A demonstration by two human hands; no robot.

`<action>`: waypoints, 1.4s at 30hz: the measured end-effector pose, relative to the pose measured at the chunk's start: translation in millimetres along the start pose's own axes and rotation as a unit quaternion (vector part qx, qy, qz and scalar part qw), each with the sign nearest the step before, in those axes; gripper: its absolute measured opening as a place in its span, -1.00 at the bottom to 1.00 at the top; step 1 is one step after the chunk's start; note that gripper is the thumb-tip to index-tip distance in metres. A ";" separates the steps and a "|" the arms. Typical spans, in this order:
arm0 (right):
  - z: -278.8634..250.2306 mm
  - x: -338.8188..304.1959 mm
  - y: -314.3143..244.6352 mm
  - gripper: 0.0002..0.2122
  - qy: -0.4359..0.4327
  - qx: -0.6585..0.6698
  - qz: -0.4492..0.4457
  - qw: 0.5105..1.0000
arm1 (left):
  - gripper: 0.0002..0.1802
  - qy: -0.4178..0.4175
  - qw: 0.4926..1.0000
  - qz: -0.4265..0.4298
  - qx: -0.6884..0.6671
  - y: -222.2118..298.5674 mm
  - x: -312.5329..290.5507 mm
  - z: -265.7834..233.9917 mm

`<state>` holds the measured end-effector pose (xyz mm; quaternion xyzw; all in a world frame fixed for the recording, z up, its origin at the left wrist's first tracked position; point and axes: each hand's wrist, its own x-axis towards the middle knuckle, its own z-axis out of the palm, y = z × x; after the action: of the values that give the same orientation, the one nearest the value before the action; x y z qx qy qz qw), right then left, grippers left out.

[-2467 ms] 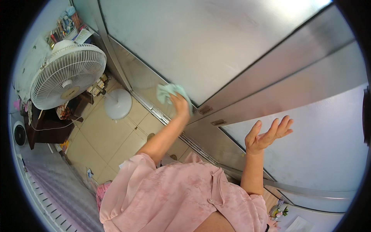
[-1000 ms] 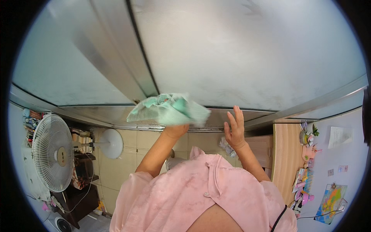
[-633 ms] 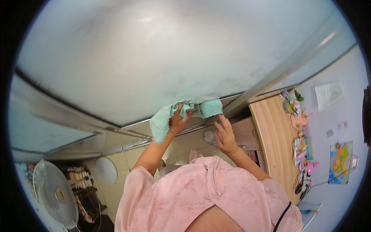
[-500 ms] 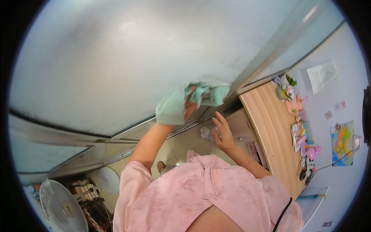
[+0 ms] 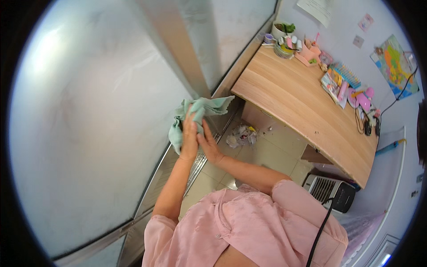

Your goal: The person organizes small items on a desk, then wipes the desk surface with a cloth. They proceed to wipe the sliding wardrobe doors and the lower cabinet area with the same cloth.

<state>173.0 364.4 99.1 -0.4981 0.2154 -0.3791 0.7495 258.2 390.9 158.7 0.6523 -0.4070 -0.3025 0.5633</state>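
Note:
A pale green cloth [image 5: 213, 106] is bunched against the lower edge of a frosted glass door, beside its metal frame. My left hand [image 5: 190, 139] presses on the cloth, which folds around its fingers and hangs past both sides. Close against it, my right hand [image 5: 209, 144] has its fingers stretched out and touching the cloth. The frosted glass panel [image 5: 102, 120] fills the left side, with faint smears on its surface. A metal upright [image 5: 175, 44] runs up from just above the cloth.
To the right stands a wooden desk [image 5: 307, 98] bearing a potted plant [image 5: 283, 29], a pink holder [image 5: 308, 54] and a pink lamp [image 5: 365, 99]. Under it, a bag of litter [image 5: 242, 135] lies on the tiles. A fan heater-like appliance [image 5: 331, 191] sits below the desk's near end.
My view has swung right toward the desk. My left hand and the cloth have reached the metal frame. The right hand has come over from beside the desk to touch the cloth.

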 end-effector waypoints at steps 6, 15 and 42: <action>-28.0 30.4 -17.9 -0.63 0.160 0.002 0.085 0.984 | -0.29 -0.025 0.954 -0.085 -0.288 24.4 14.1 22.7; -34.2 70.4 -42.5 -0.65 0.224 -0.043 -0.165 0.959 | -0.21 -0.014 0.965 -0.082 -0.248 22.0 16.7 41.1; -78.8 127.1 109.3 -0.59 0.420 -0.088 -0.131 0.894 | -0.47 -0.249 0.732 -0.604 0.193 -237.4 -397.8 -83.2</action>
<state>235.2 242.6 -25.7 -0.3798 0.4751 -0.6277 0.4859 181.2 786.5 -84.4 0.7565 -0.1027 -0.6459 0.0028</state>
